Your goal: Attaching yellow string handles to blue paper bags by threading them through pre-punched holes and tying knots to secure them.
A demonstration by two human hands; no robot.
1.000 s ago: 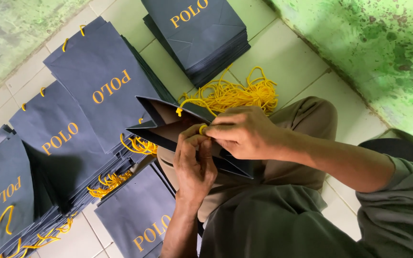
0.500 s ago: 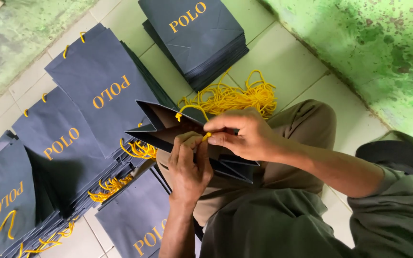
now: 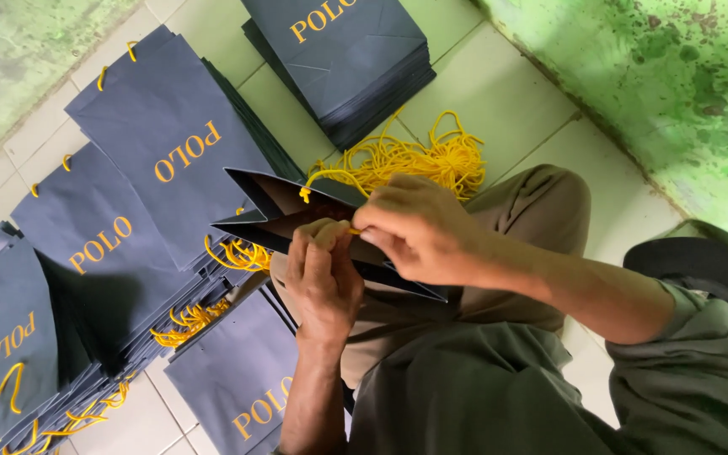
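Observation:
An open dark blue paper bag (image 3: 273,211) rests over my lap with its mouth facing left. My left hand (image 3: 323,282) grips the bag's upper edge, thumb and fingers pinched at the rim. My right hand (image 3: 414,229) meets it there, pinching the end of a yellow cord (image 3: 327,177). The cord arcs up over the rim to a knotted end at the bag's far side. How the cord passes through the rim is hidden by my fingers.
A loose heap of yellow cords (image 3: 419,156) lies on the pale tiles behind the bag. A stack of flat blue bags (image 3: 343,59) sits beyond it. Overlapping finished bags with yellow handles (image 3: 128,227) spread to the left. A mottled green wall (image 3: 676,76) runs along the right.
The cord loop has been drawn shorter and lower over the rim. My right hand has closed in over my left at the bag's edge, and the view shifted slightly.

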